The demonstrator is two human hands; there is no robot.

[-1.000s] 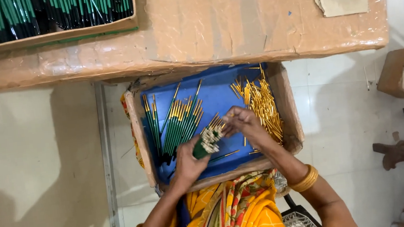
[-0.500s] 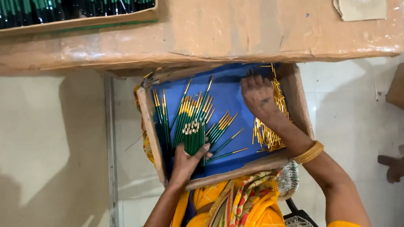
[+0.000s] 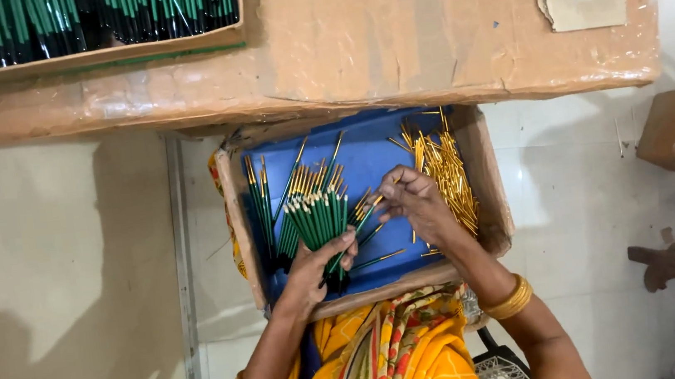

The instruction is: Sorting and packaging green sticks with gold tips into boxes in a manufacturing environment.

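At lower centre, the left hand point(image 3: 312, 269) has its grip clamped around a bunch of green sticks point(image 3: 317, 221). The right hand point(image 3: 414, 202) pinches one stick point(image 3: 362, 222), inside the blue-lined cardboard tray point(image 3: 243, 224). Beyond lie gold caps point(image 3: 444, 171).

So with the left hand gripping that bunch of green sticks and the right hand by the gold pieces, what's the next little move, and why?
Probably bring the right hand the short way across to the bunch of green sticks in the left hand. Its fingertips seem to pinch a small piece just beside the bunch's tips, with the loose gold pieces heaped behind it in the blue-lined box.
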